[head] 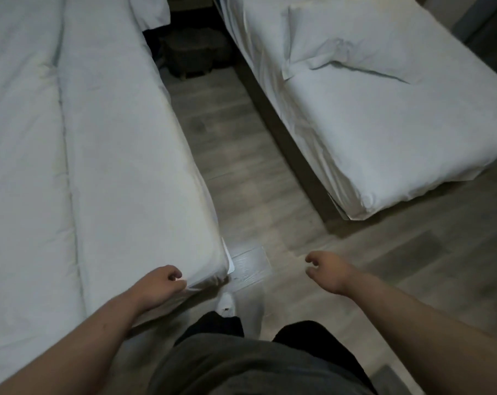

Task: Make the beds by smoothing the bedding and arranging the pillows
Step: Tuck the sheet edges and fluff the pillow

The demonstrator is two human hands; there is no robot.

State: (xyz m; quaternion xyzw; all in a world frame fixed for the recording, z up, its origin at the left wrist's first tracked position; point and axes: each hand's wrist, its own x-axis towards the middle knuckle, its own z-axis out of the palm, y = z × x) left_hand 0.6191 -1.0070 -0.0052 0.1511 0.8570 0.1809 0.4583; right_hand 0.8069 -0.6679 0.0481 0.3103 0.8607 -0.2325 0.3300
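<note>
Now, of two beds, my left hand (162, 283) pinches the left bed's (113, 138) bedding (204, 277) at its near corner, my right hand (327, 270) hangs loosely curled, empty; one pillow (355, 44) lies on the right bed (384, 132).

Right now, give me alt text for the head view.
A person's left hand pinches the white bedding at its near corner; the right hand hangs loosely curled over the wood floor. A rumpled pillow lies on the second bed.

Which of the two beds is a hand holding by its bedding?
The left bed: the left hand pinches its white cover at the near corner. The right bed is untouched.
</note>
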